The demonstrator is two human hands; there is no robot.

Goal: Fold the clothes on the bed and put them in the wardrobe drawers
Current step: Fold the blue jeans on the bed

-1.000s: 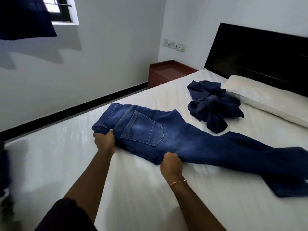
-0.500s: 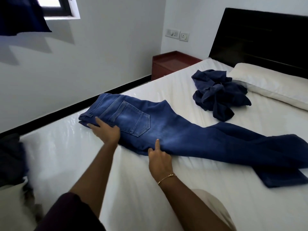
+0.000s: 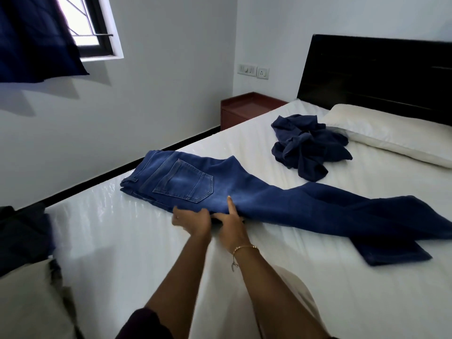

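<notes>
- The jeans point(image 3: 256, 199) lie flat on the bed point(image 3: 305, 277), long axis running from the waistband, up and left of the hands, to the leg ends far to their right.
- The left hand point(image 3: 193, 222) and right hand point(image 3: 231, 227) meet at the near seat edge, the right forefinger straight on the denim; whether either pinches cloth I cannot tell.
- The right hand is nearer the legs, so I judge it will fold them.
- Count: one pair of jeans, one crumpled navy garment point(image 3: 309, 145) well beyond the hands.
</notes>
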